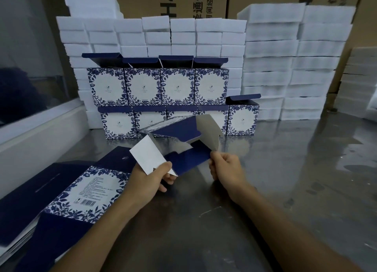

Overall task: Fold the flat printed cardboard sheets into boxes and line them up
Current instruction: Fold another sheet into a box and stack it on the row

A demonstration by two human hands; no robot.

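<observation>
- A person's 2 bare hands hold a half-folded cardboard sheet [183, 141] in the air above a shiny metal table [265, 190], its navy and white flaps splayed at angles.
- The left hand [155, 177] pinches a white flap [149, 155] at the sheet's near-left corner, thumb on top and fingers curled underneath.
- The right hand [226, 167] grips the near-right edge of the sheet, fingers curled round a navy panel.
- A stack of flat printed sheets [67, 194] lies on the table at the left, just beside the left forearm; the top sheet shows a blue floral border, printed text and a barcode.
- Folded boxes [161, 100] with blue floral borders stand in 2 rows at the back of the table: 4 in the upper row [159, 86], resting on a lower row [177, 120] where 5 can be made out, partly hidden behind the raised sheet.
- The upper boxes' navy lids stand open, as does the lid of the rightmost lower box [242, 118].
- White foam blocks [285, 57] are piled high behind and to the right of the boxes.
- Brown shipping cartons [204, 0] with black lettering rise behind the foam.
</observation>
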